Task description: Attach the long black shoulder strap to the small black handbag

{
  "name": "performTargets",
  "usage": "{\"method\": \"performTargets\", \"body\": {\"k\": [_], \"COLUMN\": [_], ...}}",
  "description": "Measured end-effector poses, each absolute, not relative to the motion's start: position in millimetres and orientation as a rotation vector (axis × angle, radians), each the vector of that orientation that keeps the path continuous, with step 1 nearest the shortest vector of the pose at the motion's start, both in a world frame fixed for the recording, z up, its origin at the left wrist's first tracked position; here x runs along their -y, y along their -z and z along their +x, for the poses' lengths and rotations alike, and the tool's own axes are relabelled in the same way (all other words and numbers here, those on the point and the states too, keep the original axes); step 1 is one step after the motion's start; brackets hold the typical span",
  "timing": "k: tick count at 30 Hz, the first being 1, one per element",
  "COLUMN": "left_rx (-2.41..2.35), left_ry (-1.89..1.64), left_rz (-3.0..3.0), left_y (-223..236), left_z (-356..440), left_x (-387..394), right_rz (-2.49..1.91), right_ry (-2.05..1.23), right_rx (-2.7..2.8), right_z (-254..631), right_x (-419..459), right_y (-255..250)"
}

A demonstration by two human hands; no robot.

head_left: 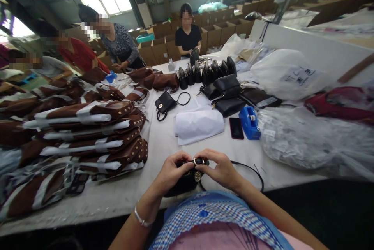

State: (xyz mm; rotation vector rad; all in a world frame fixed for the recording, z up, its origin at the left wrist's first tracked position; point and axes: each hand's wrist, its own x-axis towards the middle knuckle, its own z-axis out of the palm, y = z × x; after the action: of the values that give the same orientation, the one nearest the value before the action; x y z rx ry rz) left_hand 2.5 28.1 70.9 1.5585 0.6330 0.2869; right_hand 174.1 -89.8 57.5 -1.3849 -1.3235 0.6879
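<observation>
A small black purse (pixel 186 183) with a gold clasp (pixel 199 161) rests at the near edge of the white table (pixel 163 141), close to my body. My left hand (pixel 173 170) grips its left side with the fingers curled over the top. My right hand (pixel 222 167) pinches the clasp from the right. A thin black strap (pixel 254 172) loops out from the purse to the right. Both hands are closed on the purse.
Stacks of brown studded bags (pixel 90 133) wrapped in white paper fill the left. White tissue sheets (pixel 198 125), a phone (pixel 236 128), a blue tape dispenser (pixel 249 122), black purses (pixel 228 94) and plastic bags (pixel 304 141) lie ahead and right. Several people work at the far side.
</observation>
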Motion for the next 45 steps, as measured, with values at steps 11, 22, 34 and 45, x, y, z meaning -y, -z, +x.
{"method": "performTargets", "body": {"k": [11,22,34,45], "left_rx": [-0.541,-0.486,-0.516,-0.351], "left_ry": [-0.552,-0.358,-0.597,-0.373], "left_rz": [0.999,1.682,1.761,1.602], "left_y": [-49,-26,-8,-9], "left_z": [-23,6,60,34], "left_x": [-44,-37,-23,-44], "right_rz": [-1.224,-1.114,-0.996,-1.138], "right_ry": [-0.965,-1.007,-0.879,-0.636], "right_rx": [0.800,0.631,0.441,0.318], "right_z": [170,183,199,244], "right_x": [91,81,74,96], "right_y": [-37,-38,-57,-42]}}
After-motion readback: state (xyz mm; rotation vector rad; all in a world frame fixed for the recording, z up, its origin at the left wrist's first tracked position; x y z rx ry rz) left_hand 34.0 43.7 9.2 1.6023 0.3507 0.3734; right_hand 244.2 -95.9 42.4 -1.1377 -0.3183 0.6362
